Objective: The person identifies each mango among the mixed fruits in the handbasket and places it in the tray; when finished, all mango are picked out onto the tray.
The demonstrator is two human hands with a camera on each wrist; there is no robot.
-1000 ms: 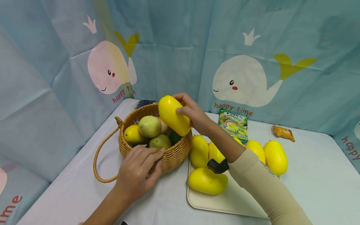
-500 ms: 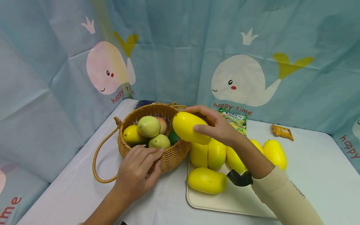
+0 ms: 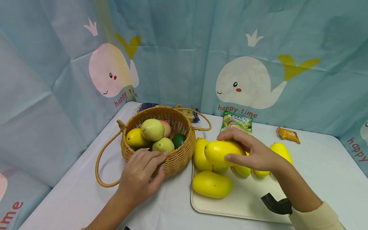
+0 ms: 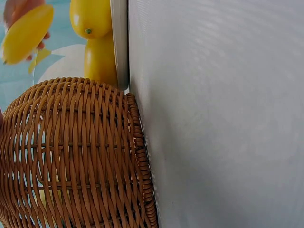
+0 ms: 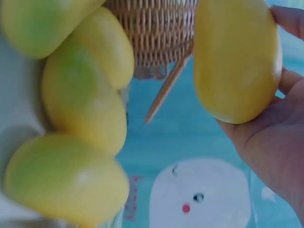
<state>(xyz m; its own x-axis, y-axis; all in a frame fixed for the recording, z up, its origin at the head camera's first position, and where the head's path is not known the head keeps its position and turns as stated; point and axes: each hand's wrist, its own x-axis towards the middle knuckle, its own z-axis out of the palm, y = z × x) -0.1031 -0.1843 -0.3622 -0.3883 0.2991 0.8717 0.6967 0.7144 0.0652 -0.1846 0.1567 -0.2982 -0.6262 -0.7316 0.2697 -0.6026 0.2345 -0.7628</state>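
My right hand (image 3: 253, 151) holds a yellow mango (image 3: 222, 153) between fingers and thumb, above other mangoes at the left part of a cream tray (image 3: 244, 207). The right wrist view shows the held mango (image 5: 237, 61) from nearby. My left hand (image 3: 142, 174) grips the near rim of a wicker basket (image 3: 178, 163), fingers over the edge and thumb along the outer wall. Inside the basket lie a yellow mango (image 3: 135, 138), two pale green fruits (image 3: 152, 129), a pinkish fruit (image 3: 166, 128) partly hidden behind, and a dark green fruit (image 3: 179, 140).
One mango (image 3: 212, 184) lies crosswise near the tray's front left; several others line its back. A green candy bag (image 3: 237, 122) stands behind, with a small orange packet (image 3: 288, 135) to the right. The basket's loop handles (image 3: 99, 166) hang out at both sides.
My right hand has carried the mango from over the basket rightward and down, over the tray, and it now lies more level. My left hand has stayed at the basket rim.
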